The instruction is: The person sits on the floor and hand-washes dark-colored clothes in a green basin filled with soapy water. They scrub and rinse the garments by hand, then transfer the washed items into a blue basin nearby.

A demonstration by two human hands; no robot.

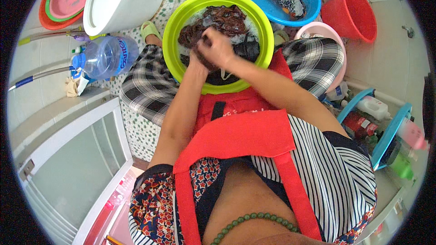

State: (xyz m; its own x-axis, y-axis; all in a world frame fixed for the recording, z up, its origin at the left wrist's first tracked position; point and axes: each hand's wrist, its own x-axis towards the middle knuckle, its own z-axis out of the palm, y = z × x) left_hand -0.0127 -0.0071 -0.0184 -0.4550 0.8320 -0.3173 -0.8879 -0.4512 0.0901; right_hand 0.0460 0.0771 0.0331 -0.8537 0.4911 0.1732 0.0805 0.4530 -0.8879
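Nearest, a red apron (236, 136) covers the person's front at lower centre. Beyond it, at upper centre, a lime-green basin (170, 41) holds brown cloth (227, 18), wet, dark and crumpled among pale suds. The right hand (219, 47) reaches in from the lower right, knuckles up, fingers curled tight on the cloth. The left hand (200, 58) meets it, wrist raised; its fingers are hidden, so its grip cannot be told. Farther, at upper right, sits a blue basin (311, 0) of laundry.
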